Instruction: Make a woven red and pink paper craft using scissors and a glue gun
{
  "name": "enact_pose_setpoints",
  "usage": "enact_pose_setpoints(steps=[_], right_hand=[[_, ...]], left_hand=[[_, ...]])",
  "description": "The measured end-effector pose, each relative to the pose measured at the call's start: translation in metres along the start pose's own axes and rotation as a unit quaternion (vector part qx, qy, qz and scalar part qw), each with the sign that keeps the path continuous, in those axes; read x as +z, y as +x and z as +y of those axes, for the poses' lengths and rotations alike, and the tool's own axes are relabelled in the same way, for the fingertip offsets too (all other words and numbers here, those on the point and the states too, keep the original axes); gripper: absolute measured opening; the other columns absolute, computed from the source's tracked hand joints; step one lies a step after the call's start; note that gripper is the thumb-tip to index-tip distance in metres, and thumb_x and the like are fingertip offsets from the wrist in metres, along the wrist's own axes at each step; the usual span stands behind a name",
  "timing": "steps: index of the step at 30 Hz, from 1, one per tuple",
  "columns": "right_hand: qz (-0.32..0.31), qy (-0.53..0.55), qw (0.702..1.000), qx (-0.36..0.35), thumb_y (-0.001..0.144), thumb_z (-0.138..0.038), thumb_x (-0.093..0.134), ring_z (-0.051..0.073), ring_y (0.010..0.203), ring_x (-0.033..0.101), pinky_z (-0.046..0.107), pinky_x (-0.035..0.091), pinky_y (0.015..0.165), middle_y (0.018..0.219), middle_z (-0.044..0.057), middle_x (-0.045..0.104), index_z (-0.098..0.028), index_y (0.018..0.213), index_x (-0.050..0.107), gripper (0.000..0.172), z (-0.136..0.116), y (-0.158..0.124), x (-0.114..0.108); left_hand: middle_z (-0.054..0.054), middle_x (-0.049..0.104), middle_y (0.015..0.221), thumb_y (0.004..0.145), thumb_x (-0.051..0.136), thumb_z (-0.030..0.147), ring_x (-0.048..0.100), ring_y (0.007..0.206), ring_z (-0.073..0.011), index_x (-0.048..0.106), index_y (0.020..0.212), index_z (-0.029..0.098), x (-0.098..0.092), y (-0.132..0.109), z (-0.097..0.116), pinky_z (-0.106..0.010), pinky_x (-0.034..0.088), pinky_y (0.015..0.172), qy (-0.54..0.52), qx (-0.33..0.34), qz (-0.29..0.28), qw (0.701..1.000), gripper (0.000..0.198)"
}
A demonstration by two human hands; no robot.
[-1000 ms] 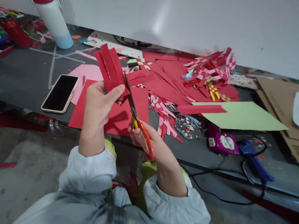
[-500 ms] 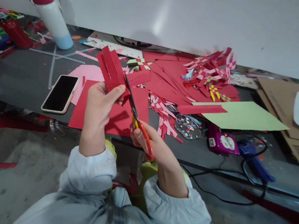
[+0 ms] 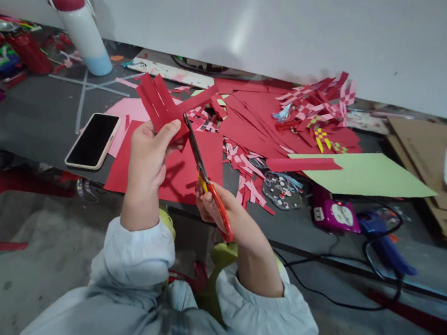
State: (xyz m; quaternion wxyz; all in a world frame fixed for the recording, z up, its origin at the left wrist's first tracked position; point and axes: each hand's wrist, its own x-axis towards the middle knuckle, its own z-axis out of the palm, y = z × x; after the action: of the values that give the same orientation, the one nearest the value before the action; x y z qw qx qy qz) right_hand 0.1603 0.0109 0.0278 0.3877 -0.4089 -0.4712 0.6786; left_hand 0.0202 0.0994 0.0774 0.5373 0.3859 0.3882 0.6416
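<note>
Between thumb and fingers, my left hand pinches a piece of red paper slit into several strips that fan out at the top. My right hand is closed round the red and yellow handles of a pair of scissors. The blades point up and left, with their tips at the right side of the slit paper, close to my left thumb. Below both hands a large red paper sheet lies on the dark table. My left fingertips behind the paper are partly hidden.
A phone lies to the left, a tall bottle behind it. Red sheets, woven paper strips and pink scraps cover the middle. At right are green paper, a blue glue gun with its cable, and cardboard.
The strips of the red paper have spread apart, with one now slanting out to the right above the scissors. Both hands keep their grip and have barely moved; the view has shifted slightly.
</note>
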Motion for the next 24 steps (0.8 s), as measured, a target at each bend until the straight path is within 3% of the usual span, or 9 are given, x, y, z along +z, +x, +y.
enact_pose_setpoints(steps=[5,9,16,20,24], right_hand=[[0.031,0.079,0.996,0.021,0.079,-0.068,0.059,0.004,0.049,0.024,0.021,0.02,0.047,0.061,-0.009,0.03,-0.021,0.082,0.045,0.05,0.005,0.003,-0.001],[0.039,0.168,0.985,0.015,0.079,-0.069,0.058,0.005,0.05,0.021,0.02,0.018,0.047,0.062,-0.008,0.029,-0.021,0.086,0.046,0.05,0.003,0.003,0.0],[0.015,0.224,0.975,0.006,0.071,-0.079,0.058,0.005,0.049,0.015,0.02,0.014,0.044,0.063,-0.008,0.03,-0.021,0.088,0.045,0.061,-0.007,0.0,0.0],[0.017,0.207,0.978,-0.008,0.07,-0.082,0.055,0.006,0.05,0.013,0.021,0.015,0.045,0.063,-0.008,0.029,-0.023,0.087,0.044,0.063,-0.008,-0.002,0.0],[0.013,0.174,0.984,-0.023,0.069,-0.081,0.057,0.007,0.05,0.017,0.022,0.018,0.046,0.064,-0.008,0.029,-0.023,0.089,0.044,0.063,-0.006,-0.003,-0.001]], left_hand=[[0.005,0.061,0.063,0.067,0.079,0.031,0.063,0.054,-0.009,0.054,0.07,0.018,0.0,0.001,-0.001,-0.019,0.052,0.052,0.015,0.003,0.026,1.0,0.028],[0.005,0.061,0.063,0.063,0.082,0.034,0.06,0.048,-0.0076,0.051,0.07,0.018,0.0,0.001,-0.001,-0.016,0.043,0.041,0.031,-0.007,0.039,0.999,0.035],[0.007,0.056,0.053,0.067,0.079,0.031,0.045,0.04,-0.0049,0.063,0.073,0.019,-0.002,0.003,-0.008,-0.017,0.032,0.037,0.104,0.051,0.001,0.993,0.021],[0.004,0.061,0.061,0.075,0.073,0.03,0.056,0.056,-0.0096,0.07,0.079,0.021,-0.005,0.005,-0.014,-0.02,0.043,0.051,0.184,0.113,-0.001,0.976,0.011],[0.0,0.066,0.079,0.078,0.069,0.023,0.06,0.072,-0.0126,0.075,0.082,0.021,-0.008,0.007,-0.017,-0.023,0.049,0.069,0.296,0.2,0.05,0.933,0.008]])
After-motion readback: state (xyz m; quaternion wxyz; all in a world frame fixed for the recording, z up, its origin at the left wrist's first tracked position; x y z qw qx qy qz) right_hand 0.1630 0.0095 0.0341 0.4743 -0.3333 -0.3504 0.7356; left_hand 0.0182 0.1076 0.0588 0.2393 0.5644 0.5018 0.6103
